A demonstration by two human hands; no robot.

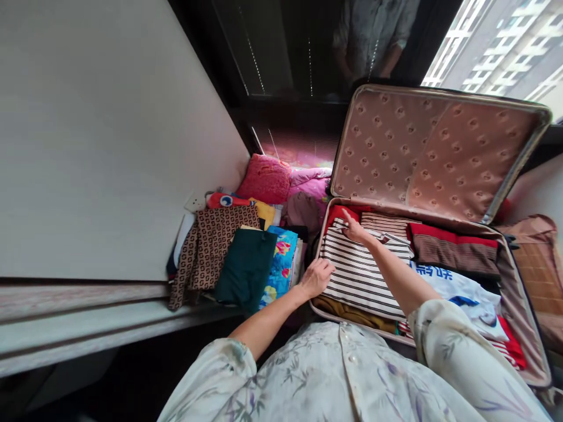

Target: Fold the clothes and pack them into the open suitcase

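An open suitcase point(523, 328) lies in front of me, its patterned pink lid point(431, 152) standing up. On top of the clothes inside lies a folded black-and-white striped shirt point(365, 275). My left hand point(316, 276) rests flat on the shirt's near left edge, by the suitcase rim. My right hand point(354, 230) presses the shirt's far left corner, fingers spread. Neither hand grips anything. A red and brown folded garment point(453, 249) and a white shirt with blue print point(457, 287) lie to the right in the case.
Left of the suitcase sits a pile of folded clothes: a dark green piece point(246, 266), a brown patterned one point(206, 249), a bright floral one point(281, 264), a pink cushion point(266, 179). A pale wall panel point(109, 135) and ledge lie left. A dark window behind reflects a person.
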